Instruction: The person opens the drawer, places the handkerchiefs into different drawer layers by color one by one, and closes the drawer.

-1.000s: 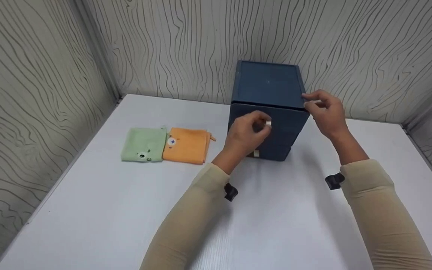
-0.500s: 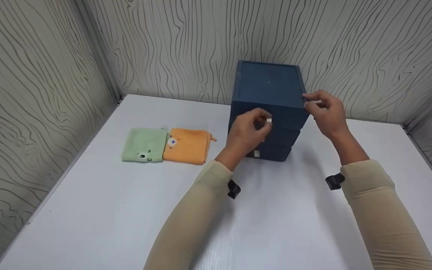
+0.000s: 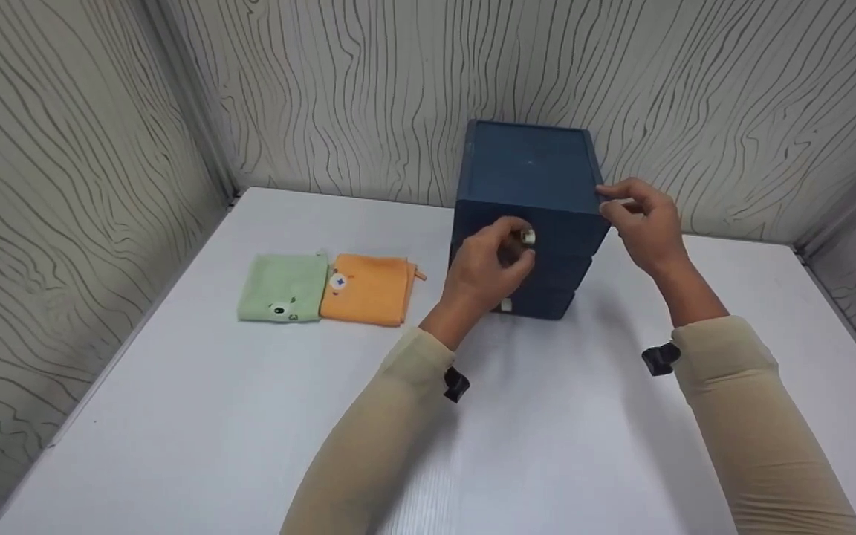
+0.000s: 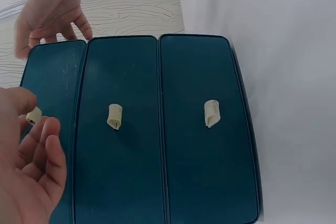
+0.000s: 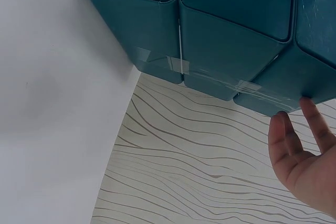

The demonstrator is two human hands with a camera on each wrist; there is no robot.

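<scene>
A dark blue three-drawer cabinet (image 3: 536, 167) stands near the back wall, its fronts flush in the left wrist view. Each front carries a small cream pull; the middle drawer pull (image 4: 115, 116) and bottom drawer pull (image 4: 212, 113) show plainly there. My left hand (image 3: 484, 264) is at the top drawer pull (image 4: 34, 115), fingers loosely bent around it with a gap between thumb and fingers. At the cabinet's upper right edge, my right hand (image 3: 647, 223) rests its fingertips (image 5: 306, 101) on the side, the fingers extended.
Left of the cabinet, a folded green cloth (image 3: 287, 286) and a folded orange cloth (image 3: 368, 286) lie side by side on the white table (image 3: 250, 416). Patterned wall panels (image 3: 339, 96) enclose the back and sides. Clear tape (image 5: 181, 65) runs along the cabinet's side.
The top drawer, slightly out a second ago, has gone in flush with the cabinet. My left thumb and fingers have loosened from its pull. The right hand has stayed in place.
</scene>
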